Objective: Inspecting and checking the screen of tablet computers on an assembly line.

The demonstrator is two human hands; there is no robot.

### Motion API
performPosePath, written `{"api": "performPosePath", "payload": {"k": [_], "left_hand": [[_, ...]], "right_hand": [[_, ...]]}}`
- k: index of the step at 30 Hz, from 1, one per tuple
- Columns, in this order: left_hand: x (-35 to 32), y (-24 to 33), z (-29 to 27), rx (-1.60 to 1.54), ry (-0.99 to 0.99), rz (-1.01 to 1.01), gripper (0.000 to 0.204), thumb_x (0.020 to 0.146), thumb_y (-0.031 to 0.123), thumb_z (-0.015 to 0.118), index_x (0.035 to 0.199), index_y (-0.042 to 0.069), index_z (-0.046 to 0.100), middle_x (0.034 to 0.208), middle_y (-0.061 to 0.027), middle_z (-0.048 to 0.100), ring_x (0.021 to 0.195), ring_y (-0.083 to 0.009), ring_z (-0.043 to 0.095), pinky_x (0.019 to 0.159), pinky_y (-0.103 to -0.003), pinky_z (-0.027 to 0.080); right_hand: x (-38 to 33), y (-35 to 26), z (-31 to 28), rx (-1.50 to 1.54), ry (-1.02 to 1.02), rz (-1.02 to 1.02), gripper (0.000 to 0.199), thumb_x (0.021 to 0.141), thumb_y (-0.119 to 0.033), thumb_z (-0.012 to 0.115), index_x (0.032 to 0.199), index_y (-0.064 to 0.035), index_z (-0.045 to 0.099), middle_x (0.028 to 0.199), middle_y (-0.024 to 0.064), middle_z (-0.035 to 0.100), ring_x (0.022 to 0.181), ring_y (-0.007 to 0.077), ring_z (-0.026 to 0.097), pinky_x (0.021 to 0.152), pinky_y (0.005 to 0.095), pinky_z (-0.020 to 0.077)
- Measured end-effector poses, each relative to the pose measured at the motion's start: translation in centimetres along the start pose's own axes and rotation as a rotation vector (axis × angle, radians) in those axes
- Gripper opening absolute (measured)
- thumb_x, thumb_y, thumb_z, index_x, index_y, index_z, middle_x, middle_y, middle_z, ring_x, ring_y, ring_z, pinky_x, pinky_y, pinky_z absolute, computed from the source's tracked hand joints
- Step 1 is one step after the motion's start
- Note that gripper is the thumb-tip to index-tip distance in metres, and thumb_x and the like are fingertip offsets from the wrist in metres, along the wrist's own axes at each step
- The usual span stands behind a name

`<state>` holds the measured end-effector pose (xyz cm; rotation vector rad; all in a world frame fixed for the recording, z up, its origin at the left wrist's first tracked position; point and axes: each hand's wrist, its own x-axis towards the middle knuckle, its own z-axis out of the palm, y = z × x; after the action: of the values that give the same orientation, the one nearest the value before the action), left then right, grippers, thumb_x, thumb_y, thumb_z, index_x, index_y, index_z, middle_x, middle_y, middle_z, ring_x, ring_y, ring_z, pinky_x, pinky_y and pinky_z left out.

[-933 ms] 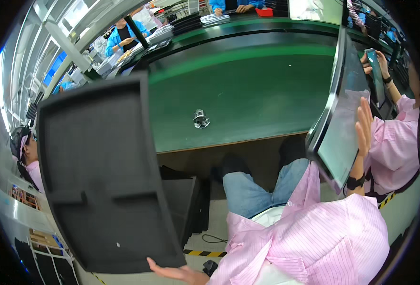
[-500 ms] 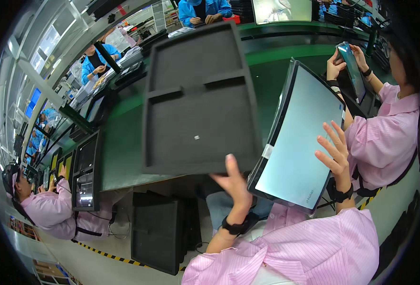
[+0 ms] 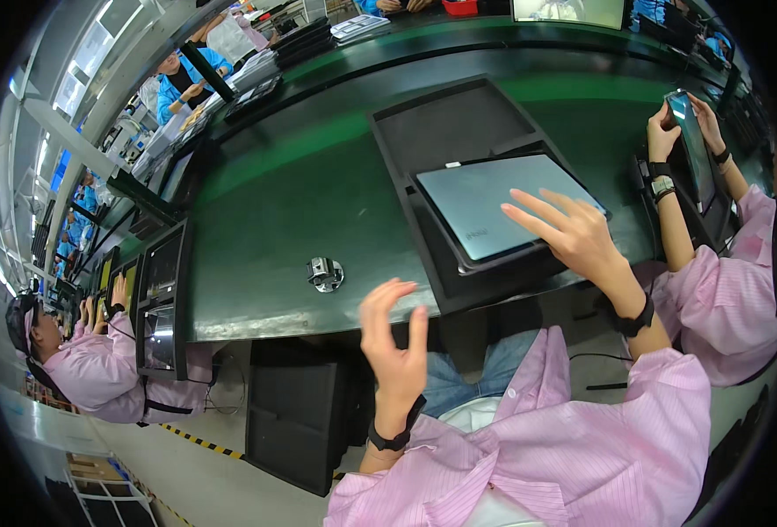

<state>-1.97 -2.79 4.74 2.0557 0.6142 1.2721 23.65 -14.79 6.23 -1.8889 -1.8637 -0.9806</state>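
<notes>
– Tray (image 3: 450,127) now lowered to desk's (image 3: 256,246) near edge, tablet (image 3: 472,206) across its front half. Grip?
– Left hand (image 3: 397,358) open, empty; right hand (image 3: 576,237) spread over tablet, contact unclear.
– Step?
– Placing, seemingly; skewed tablet calls for gentle squaring.

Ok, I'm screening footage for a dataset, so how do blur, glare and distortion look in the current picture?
Head view: left hand slightly smeared, right hand crisper; head view: tablet evenly pale, green table carrying a brighter green band and shine along its near edge; head view: fisheye bends the table's edges, and the corners fall to black.
</notes>
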Motion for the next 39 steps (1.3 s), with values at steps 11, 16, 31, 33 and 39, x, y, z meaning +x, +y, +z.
{"api": "performPosePath", "payload": {"k": [11,16,31,33,39], "left_hand": [[6.5,8.8,-9.0,-0.381,-0.109,0.713,0.008,0.072,0.015,0.07,0.078,0.01,0.072,0.086,-0.0049,0.068,0.082,-0.0226,0.063,0.068,-0.03,0.05],[8.1,11.5,-8.5,-0.42,-0.144,0.792,0.01,0.073,0.017,0.069,0.081,0.012,0.071,0.09,-0.0043,0.066,0.086,-0.0223,0.06,0.071,-0.03,0.048],[9.3,13.1,-8.7,-0.424,-0.103,0.872,0.018,0.076,0.024,0.067,0.091,0.015,0.068,0.102,-0.0024,0.061,0.097,-0.0216,0.052,0.079,-0.032,0.041],[9.5,13.4,-8.6,-0.431,-0.113,0.865,0.019,0.076,0.025,0.067,0.092,0.015,0.068,0.104,-0.0021,0.06,0.098,-0.0215,0.051,0.08,-0.032,0.041],[10.0,13.7,-8.1,-0.437,-0.116,0.868,0.022,0.077,0.027,0.066,0.096,0.017,0.066,0.108,-0.0013,0.058,0.103,-0.0212,0.048,0.083,-0.033,0.038]], "right_hand": [[7.1,-3.4,-10.3,0.818,-0.114,-0.306,0.033,0.081,-0.016,0.069,0.112,-0.0055,0.067,0.114,0.0103,0.066,0.104,0.0299,0.062,0.083,0.0374,0.0534],[7.1,-5.1,-16.6,0.852,0.155,-0.477,0.033,0.081,-0.015,0.069,0.113,-0.0051,0.066,0.114,0.0106,0.065,0.104,0.0296,0.062,0.084,0.0372,0.0528],[0.2,-3.4,-21.0,0.654,0.546,-0.273,0.035,0.081,-0.012,0.069,0.115,-0.0038,0.064,0.115,0.0112,0.064,0.105,0.0289,0.061,0.086,0.0366,0.0511],[-0.6,-3.0,-20.6,0.63,0.599,-0.21,0.035,0.081,-0.012,0.069,0.115,-0.0036,0.064,0.115,0.0113,0.064,0.105,0.0288,0.061,0.086,0.0365,0.0509],[-1.7,0.8,-17.0,0.526,0.733,0.025,0.036,0.081,-0.011,0.069,0.116,-0.0031,0.063,0.116,0.0116,0.064,0.106,0.0285,0.061,0.087,0.0363,0.0502]]}}
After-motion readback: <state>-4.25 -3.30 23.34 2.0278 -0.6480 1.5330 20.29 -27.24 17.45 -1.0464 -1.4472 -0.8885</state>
